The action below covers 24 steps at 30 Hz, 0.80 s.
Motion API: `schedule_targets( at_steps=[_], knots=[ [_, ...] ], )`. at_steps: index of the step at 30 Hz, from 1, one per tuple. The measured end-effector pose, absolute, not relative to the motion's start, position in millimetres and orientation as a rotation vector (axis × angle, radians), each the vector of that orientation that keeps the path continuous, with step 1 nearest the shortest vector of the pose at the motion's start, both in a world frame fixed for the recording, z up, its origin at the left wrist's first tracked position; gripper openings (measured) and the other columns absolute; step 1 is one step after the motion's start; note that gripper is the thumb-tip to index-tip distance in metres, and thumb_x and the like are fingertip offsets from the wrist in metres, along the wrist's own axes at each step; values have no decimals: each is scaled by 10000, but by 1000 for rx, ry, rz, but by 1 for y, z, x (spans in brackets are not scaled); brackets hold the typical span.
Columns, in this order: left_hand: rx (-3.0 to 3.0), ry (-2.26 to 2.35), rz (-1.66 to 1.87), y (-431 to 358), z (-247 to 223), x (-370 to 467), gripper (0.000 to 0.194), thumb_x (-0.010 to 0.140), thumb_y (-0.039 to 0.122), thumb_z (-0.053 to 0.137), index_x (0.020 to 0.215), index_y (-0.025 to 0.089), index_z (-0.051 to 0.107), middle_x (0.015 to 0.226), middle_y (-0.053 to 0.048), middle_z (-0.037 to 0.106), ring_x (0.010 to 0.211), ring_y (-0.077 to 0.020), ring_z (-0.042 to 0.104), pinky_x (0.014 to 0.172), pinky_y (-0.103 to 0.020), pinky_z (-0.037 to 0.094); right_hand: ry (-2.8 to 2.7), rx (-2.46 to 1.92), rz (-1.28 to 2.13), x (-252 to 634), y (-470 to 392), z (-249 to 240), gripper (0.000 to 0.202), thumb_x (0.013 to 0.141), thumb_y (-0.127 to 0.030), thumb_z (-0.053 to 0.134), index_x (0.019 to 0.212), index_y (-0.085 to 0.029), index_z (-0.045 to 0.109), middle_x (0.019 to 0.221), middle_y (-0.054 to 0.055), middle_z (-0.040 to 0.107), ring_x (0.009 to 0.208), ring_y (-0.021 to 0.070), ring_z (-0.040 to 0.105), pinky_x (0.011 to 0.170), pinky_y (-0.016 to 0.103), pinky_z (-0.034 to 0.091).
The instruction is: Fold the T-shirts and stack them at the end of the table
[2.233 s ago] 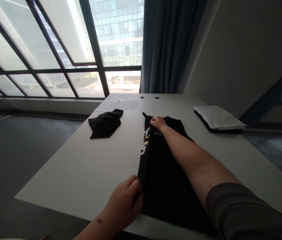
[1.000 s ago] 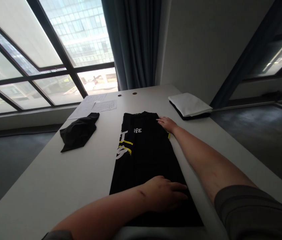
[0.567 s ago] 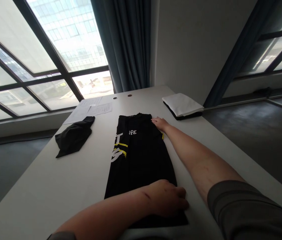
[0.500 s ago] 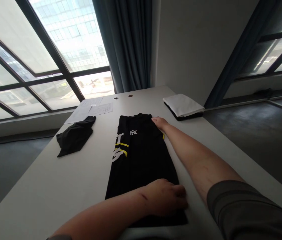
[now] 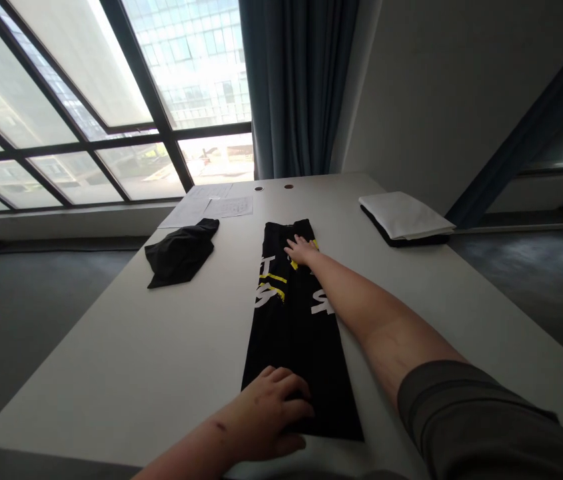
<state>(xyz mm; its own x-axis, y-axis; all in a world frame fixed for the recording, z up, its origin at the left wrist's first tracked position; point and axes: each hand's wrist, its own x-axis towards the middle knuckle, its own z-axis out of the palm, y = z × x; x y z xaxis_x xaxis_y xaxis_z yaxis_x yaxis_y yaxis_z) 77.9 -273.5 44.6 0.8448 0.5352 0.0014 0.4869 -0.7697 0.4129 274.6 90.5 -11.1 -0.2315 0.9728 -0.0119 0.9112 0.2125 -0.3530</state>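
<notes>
A black T-shirt with white lettering and yellow stripes lies folded in a long narrow strip on the white table. Both of its sides are turned in toward the middle. My right hand rests on the far end of the shirt, palm down with fingers spread. At the near end, my left hand is over the shirt's left part, its fingers loosely bent and thumb apart, nothing gripped. The hand and wrist hide the lower left corner of the cloth.
To the left lies a crumpled black cloth. Behind it are paper sheets with print. A folded white cloth sits on a black one at the right edge. Beyond are windows and a blue curtain.
The shirt's right side has been folded over to the middle, covering the small white lettering. My right hand now lies on the shirt, and my left hand has let go of the near right edge.
</notes>
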Motion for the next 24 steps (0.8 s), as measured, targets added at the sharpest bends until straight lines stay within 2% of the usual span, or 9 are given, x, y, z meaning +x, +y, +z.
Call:
schedule_targets(
  at_steps=[2, 5, 9, 12, 14, 17, 21, 24],
  knots=[
    [2602, 767, 180, -276, 41, 70, 475, 840, 453, 788, 1267, 320, 630, 1339, -13, 628, 1187, -243, 572, 999, -385, 411, -2238, -1851, 360, 270, 79, -19, 607, 1045, -494, 391, 1590, -226, 402, 1681, 141, 283, 1553, 324, 228, 1243, 577, 122],
    [2641, 752, 207, -276, 37, 67, 407, 905, 465, 722, 1274, 324, 629, 1336, -18, 635, 1210, -244, 564, 1012, -390, 406, -2193, -1825, 262, 273, 63, -14, 571, 1064, -431, 319, 1586, -216, 405, 1695, 108, 256, 1564, 293, 188, 1256, 543, 127],
    [2759, 768, 225, -274, 34, 75, 160, 1000, 352, 613, 1120, 263, 670, 1185, -29, 692, 1067, -205, 617, 917, -351, 447, -2137, -1554, 120, 289, 20, -1, 511, 1028, -325, 352, 1492, -222, 539, 1602, 96, 430, 1530, 287, 273, 1254, 541, 207],
    [2842, 784, 235, -274, 32, 80, 126, 1023, 232, 555, 1082, 235, 666, 1137, -35, 697, 966, -180, 632, 817, -312, 470, -2192, -1334, 194, 309, -43, 0, 467, 1003, -337, 405, 1422, -287, 607, 1471, 89, 558, 1463, 288, 393, 1243, 536, 291],
    [2860, 828, 305, -276, 30, 77, 190, 1021, 226, 555, 1181, 263, 650, 1236, -42, 669, 1023, -194, 630, 840, -318, 483, -2207, -1216, 263, 325, -95, -3, 432, 994, -324, 435, 1376, -331, 638, 1404, 86, 602, 1404, 272, 474, 1220, 522, 359],
    [2820, 995, 406, -280, 25, 57, 404, 984, 159, 577, 1343, 342, 590, 1372, -51, 609, 1157, -240, 606, 946, -382, 487, -2321, -1078, 452, 351, -173, -10, 419, 978, -260, 469, 1312, -414, 670, 1345, 64, 650, 1329, 260, 563, 1178, 537, 433],
    [2645, 1225, 397, -282, 18, 19, 657, 847, -49, 489, 1382, 320, 583, 1384, -59, 620, 1227, -244, 593, 1022, -422, 481, -2433, -1034, 585, 383, -249, -19, 528, 935, -188, 525, 1365, -474, 634, 1451, 21, 602, 1401, 249, 515, 1189, 537, 438],
    [2477, 1313, 438, -280, 15, 0, 656, 786, -58, 470, 1326, 277, 629, 1306, -53, 673, 1209, -220, 604, 1048, -404, 483, -2377, -1132, 572, 398, -268, -22, 574, 916, -184, 557, 1389, -506, 609, 1481, 11, 578, 1433, 249, 479, 1222, 560, 382]
  ],
)
